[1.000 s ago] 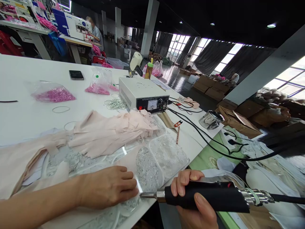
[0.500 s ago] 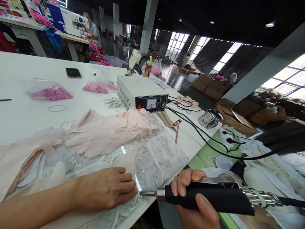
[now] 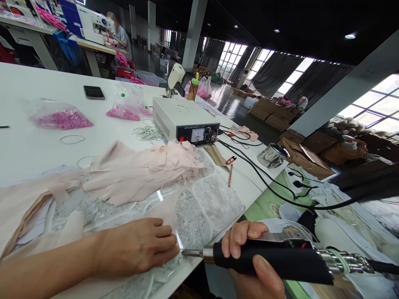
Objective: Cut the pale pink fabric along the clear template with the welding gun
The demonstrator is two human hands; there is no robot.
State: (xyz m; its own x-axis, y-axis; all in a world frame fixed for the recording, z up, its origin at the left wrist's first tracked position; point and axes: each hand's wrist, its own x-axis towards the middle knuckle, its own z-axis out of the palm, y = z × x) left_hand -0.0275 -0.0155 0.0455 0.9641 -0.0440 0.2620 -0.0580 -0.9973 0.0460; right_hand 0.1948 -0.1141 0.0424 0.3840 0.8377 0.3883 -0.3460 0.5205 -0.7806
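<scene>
My right hand [image 3: 249, 253] is wrapped round a black handheld tool [image 3: 268, 259] with a metal tip, which points left. The tip touches or nearly touches the fingertips of my left hand [image 3: 143, 247]. That hand lies with its fingers curled on a thin pale pink fabric piece [image 3: 165, 207], over a patterned grey mat [image 3: 218, 199]. What its fingertips pinch, if anything, is hidden. A pile of pale pink cut fabric [image 3: 140, 170] lies beyond it, with more pale fabric [image 3: 25, 203] at the left.
A control box [image 3: 187, 116] with black cables [image 3: 255, 166] stands behind the fabric. Further left are bags of pink rings [image 3: 62, 118] and a phone [image 3: 94, 92]. A metal canister [image 3: 272, 155] sits near the right edge. Past the table, a person [image 3: 120, 35] works at a sewing machine.
The view has shifted very slightly. My right hand and the tool sit a little further left in the picture; both hands otherwise keep their pose.
</scene>
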